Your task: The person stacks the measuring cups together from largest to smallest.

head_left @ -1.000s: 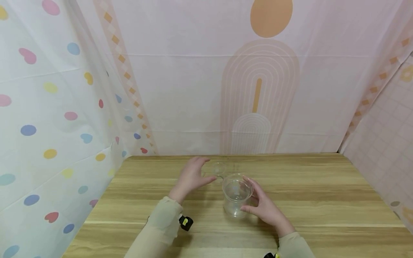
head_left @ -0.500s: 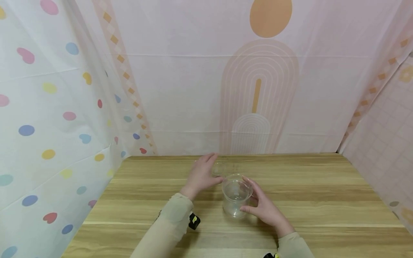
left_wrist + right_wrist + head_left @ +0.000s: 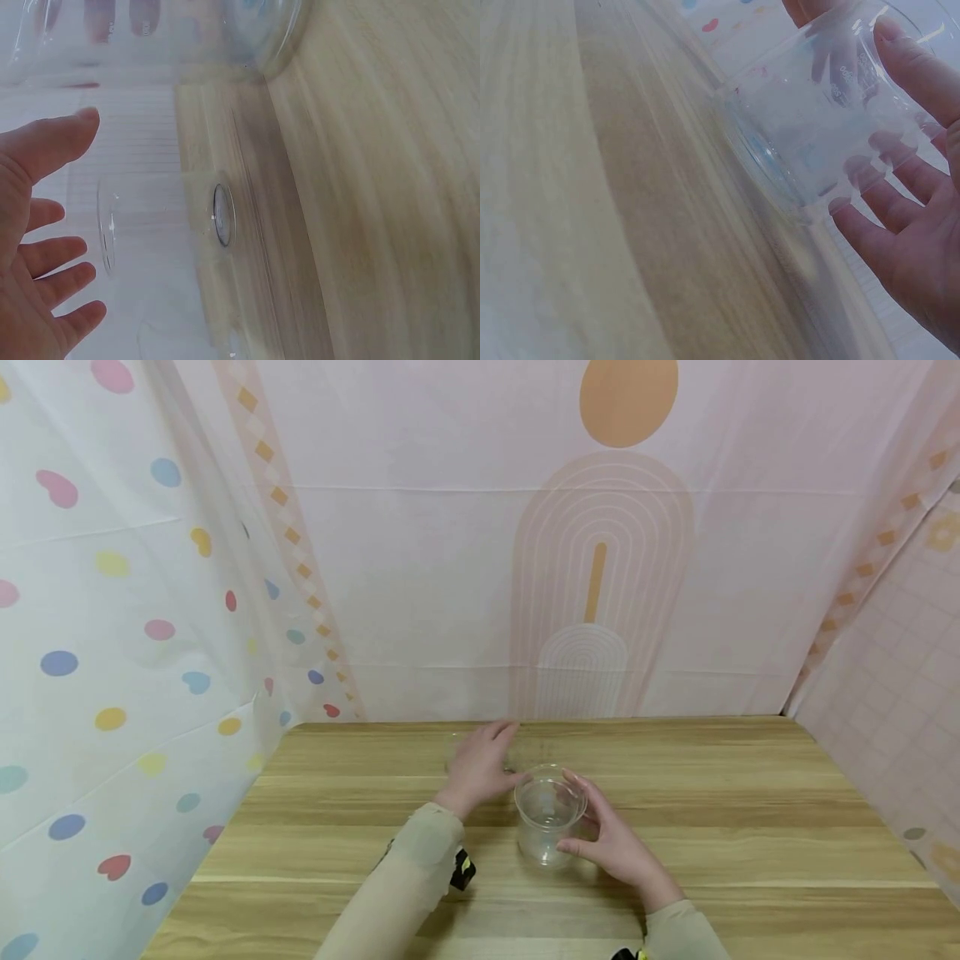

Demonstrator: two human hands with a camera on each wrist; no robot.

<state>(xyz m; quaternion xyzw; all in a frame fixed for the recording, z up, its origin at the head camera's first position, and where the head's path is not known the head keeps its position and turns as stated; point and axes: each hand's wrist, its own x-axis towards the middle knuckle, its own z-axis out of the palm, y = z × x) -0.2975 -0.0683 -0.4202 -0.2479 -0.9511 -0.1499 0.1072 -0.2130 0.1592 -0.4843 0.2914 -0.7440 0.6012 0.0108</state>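
A large clear cup with a wide rim stands upright on the table. My right hand grips its right side, thumb in front and fingers behind. Printed marks show on the cup's wall in the right wrist view. Left of it, my left hand is spread, thumb tip near the large cup's rim. A small clear cup lies in front of its fingers in the left wrist view, with a gap between. From the head view that small cup is mostly hidden behind the hand.
Another clear small vessel shows partly beyond the left hand. The wooden table reaches back to a patterned curtain. A dotted cloth hangs along the left side.
My left hand has moved right, toward the large cup, and now covers most of the small cup at the back. The right hand and large cup stay in place.
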